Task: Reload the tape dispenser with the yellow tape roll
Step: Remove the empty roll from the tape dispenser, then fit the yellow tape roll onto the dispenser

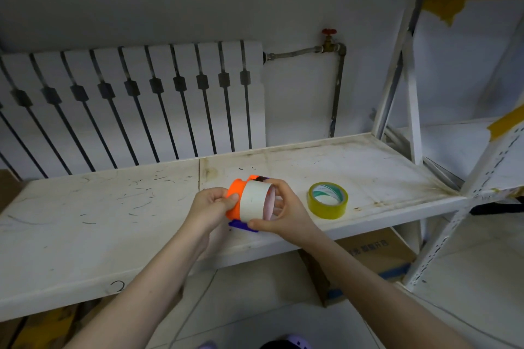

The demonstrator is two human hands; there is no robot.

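Holding the orange plastic tape dispenser (236, 198), the left hand (211, 207) steadies it; the right hand (279, 212) grips its empty white cardboard core (255, 198). The glossy yellow tape roll (328, 200) looks light, stiff; hold its outer rim.

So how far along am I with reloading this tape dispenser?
Early. Nothing looks finished. In hand: your left hand grips the orange dispenser while your right hand holds the bare white core at it, apparently the spent roll. Left to do: the yellow tape roll sits untouched on the shelf, not yet fitted.
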